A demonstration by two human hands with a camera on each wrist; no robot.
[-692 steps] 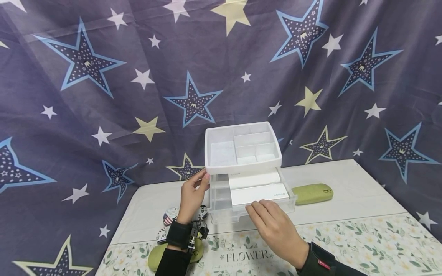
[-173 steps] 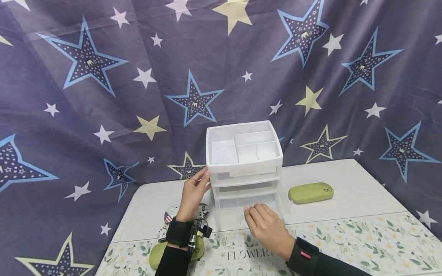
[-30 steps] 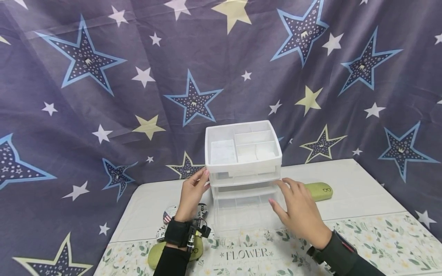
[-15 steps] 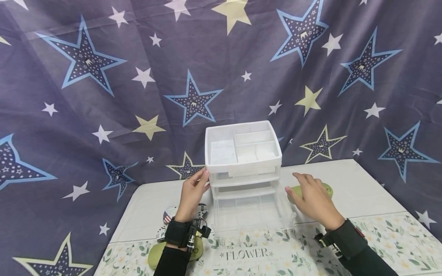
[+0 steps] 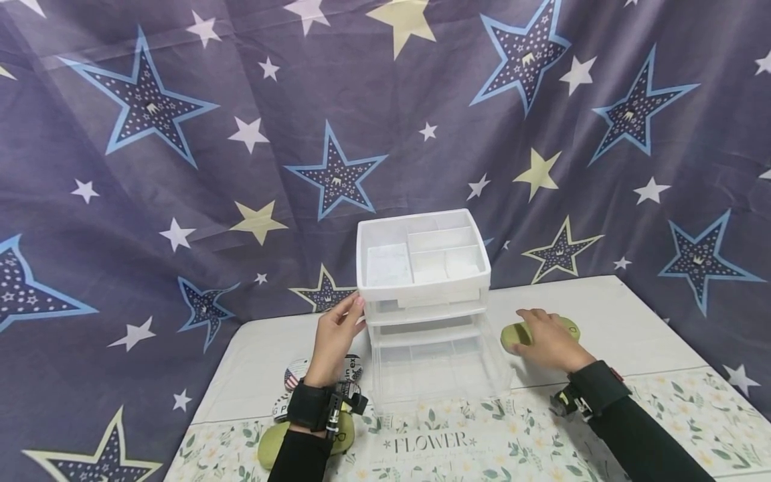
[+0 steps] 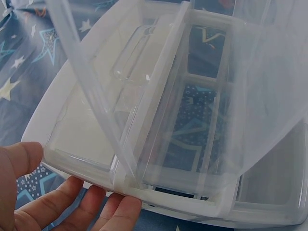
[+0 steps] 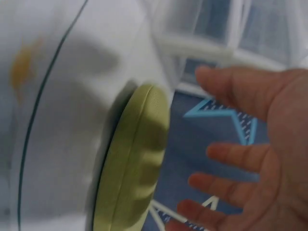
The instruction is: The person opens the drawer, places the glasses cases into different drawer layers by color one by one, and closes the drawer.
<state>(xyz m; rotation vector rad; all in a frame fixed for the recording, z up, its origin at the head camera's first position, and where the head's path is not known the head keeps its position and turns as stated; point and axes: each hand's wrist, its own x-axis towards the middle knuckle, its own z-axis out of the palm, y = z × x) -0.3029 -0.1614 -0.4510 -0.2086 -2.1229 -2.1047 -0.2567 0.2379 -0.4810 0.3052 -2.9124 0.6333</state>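
Note:
A white plastic drawer organizer (image 5: 423,294) stands mid-table, its top tray divided into compartments. Its clear bottom drawer (image 5: 436,375) is pulled out, while the drawer under the tray is in. My left hand (image 5: 333,338) rests on the organizer's left side; in the left wrist view its thumb (image 6: 26,156) and fingertips touch the white frame. Over the green glasses case (image 5: 513,335) at the right hovers my right hand (image 5: 549,340), hiding part of it. In the right wrist view the fingers are spread, apart from the case (image 7: 132,163).
A second green glasses case (image 5: 274,442) lies front left, partly behind the left forearm. Behind that are several printed round items (image 5: 296,375), partly covered. The tablecloth (image 5: 662,415) has a floral front strip, and a starry curtain (image 5: 421,174) hangs behind.
The upper drawer, out earlier with white boxes in it, is now in, and the bottom drawer has come out. My right hand left that drawer and moved right, over the glasses case.

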